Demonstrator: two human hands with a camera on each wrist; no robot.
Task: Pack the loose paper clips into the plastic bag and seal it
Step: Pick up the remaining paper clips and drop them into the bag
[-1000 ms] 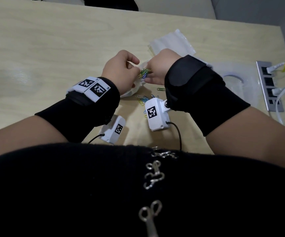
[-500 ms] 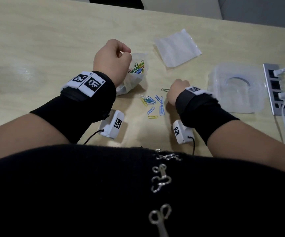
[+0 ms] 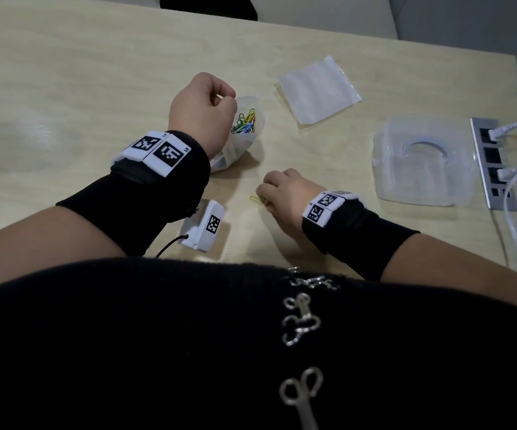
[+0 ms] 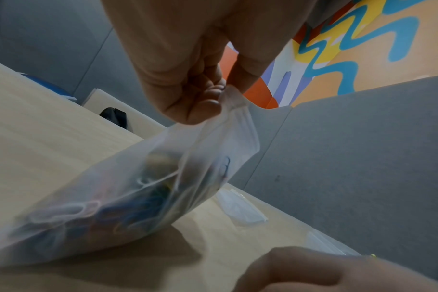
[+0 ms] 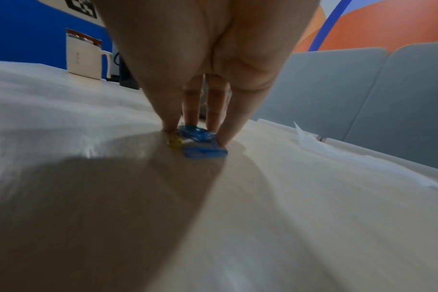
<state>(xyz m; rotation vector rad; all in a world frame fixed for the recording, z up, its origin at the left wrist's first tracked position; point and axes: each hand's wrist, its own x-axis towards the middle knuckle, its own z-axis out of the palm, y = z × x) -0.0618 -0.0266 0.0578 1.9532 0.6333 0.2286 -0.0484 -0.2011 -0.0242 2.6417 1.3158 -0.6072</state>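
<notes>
Seen from the head, much of the lower field is blocked by the person's dark garment [image 3: 189, 352] with its metal clasps, and the right hand [image 3: 282, 197] covers most of the loose paper clips [image 3: 258, 200]; only a yellow one shows at its fingertips. The right wrist view is blurred, but it shows the fingers [image 5: 170, 110] gathered downward onto a small heap of blue and yellow clips [image 5: 200, 142] lying on the worktop [image 3: 65, 88], apparently pinching them together, though whether any clip is lifted cannot be told.

The left hand [image 3: 203, 110] is curled, thumb and fingers pinching one edge of the mouth of the plastic bag [image 3: 244, 131], which hangs open above the worktop just beyond the right hand. Coloured clips already lie inside it (green, yellow, blue and red from above; only smeared outlines through the cloudy film [image 4: 128, 187] in the left wrist view). The bag's lower part is hidden behind the left wrist.

Farther back lies a second, flat plastic bag [image 3: 317, 90], well apart from the first. To the right stands a clear plastic box [image 3: 424, 162] with a moulded handle, and beside it a socket strip [image 3: 492, 162] set in the worktop with white cables plugged in. A small white device [image 3: 204, 226] with a printed marker hangs beneath the left forearm.
</notes>
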